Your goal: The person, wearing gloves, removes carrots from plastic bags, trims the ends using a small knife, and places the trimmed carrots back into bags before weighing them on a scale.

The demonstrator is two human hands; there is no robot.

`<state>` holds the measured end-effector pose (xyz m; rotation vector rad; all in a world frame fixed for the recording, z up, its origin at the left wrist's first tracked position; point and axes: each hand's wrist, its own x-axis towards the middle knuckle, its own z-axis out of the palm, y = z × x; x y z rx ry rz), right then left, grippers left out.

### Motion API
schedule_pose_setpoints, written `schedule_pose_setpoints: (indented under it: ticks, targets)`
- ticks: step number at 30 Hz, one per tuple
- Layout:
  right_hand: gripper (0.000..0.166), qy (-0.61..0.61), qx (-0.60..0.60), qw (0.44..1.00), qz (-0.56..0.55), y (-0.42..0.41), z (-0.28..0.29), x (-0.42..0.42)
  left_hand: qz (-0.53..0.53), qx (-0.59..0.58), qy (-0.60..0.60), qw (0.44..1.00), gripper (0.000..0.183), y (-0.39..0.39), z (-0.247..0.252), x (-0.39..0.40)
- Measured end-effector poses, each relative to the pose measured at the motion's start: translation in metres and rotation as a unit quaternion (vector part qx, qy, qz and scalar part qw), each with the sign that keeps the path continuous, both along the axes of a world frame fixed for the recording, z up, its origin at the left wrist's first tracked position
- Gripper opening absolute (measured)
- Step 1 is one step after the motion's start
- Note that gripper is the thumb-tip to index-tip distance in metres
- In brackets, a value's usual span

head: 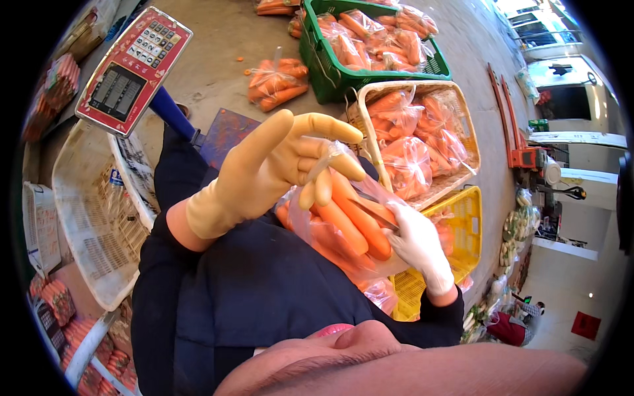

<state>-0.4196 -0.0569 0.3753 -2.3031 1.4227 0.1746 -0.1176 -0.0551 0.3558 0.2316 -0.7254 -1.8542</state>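
A clear plastic bag of carrots (346, 222) lies against my dark apron. My left hand (277, 168), in a cream rubber glove, is at the bag's mouth, palm partly towards me. Its fingers are bent with plastic film across them, and the thumb stands apart. At the bag's far right side, my right hand (421, 242) in a pale glove is closed on the plastic and an outer carrot. A narrow, dark metal edge (374, 213) lies between the carrots and that hand; its kind cannot be told. The right fingertips are partly hidden.
Bagged carrots fill a green crate (322, 64) and a pale crate (369, 143); a yellow crate (473, 227) stands beside them. Another bag (277, 84) lies on the floor. A red scale display (133, 69) and a white crate (74, 168) are left. A person (515, 324) is far right.
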Motion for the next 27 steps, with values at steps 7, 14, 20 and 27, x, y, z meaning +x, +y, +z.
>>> schedule_pose_setpoints:
  ticks: [7,14,20,27]
  targets:
    - [0.045,-0.324,-0.049,0.923,-0.201,0.03,0.041,-0.042,-0.001,-0.009,0.032,0.999,0.07,-0.002,-0.006,-0.009]
    - [0.067,-0.651,0.09,0.687,-0.31,0.025,-0.007,-0.079,0.067,-0.04,-0.088,0.993,0.046,-0.013,-0.006,-0.031]
    - [0.058,-0.727,0.246,0.596,-0.238,-0.018,-0.036,-0.057,0.143,-0.205,-0.177,0.952,0.055,-0.023,-0.014,-0.077]
    - [0.044,-0.625,0.313,0.696,-0.165,-0.083,-0.063,-0.022,0.252,-0.136,-0.258,0.923,0.031,-0.038,-0.027,-0.098]
